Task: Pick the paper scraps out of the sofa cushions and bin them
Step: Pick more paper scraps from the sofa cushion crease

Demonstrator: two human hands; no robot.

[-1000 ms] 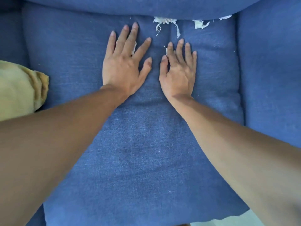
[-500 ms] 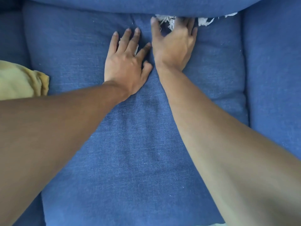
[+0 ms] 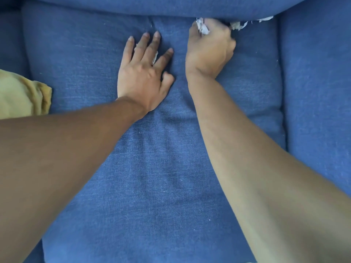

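Note:
My right hand (image 3: 209, 49) is curled into a fist at the crease between the blue seat cushion (image 3: 95, 59) and the back cushion (image 3: 152, 6), closed on a white paper scrap (image 3: 202, 28) that sticks out by the thumb. More torn white scraps (image 3: 238, 26) lie in the crease just right of the fist. My left hand (image 3: 144, 73) rests flat on the seat cushion with fingers spread; a small white scrap (image 3: 154, 58) peeks out from under its fingers.
A yellow cloth or pillow (image 3: 20, 95) lies at the left edge on the neighbouring seat. Another blue cushion (image 3: 315, 82) stands to the right. No bin is in view.
My right hand moved up from the seat to the back crease, then closed its fingers around a paper scrap. My left hand stayed flat in place.

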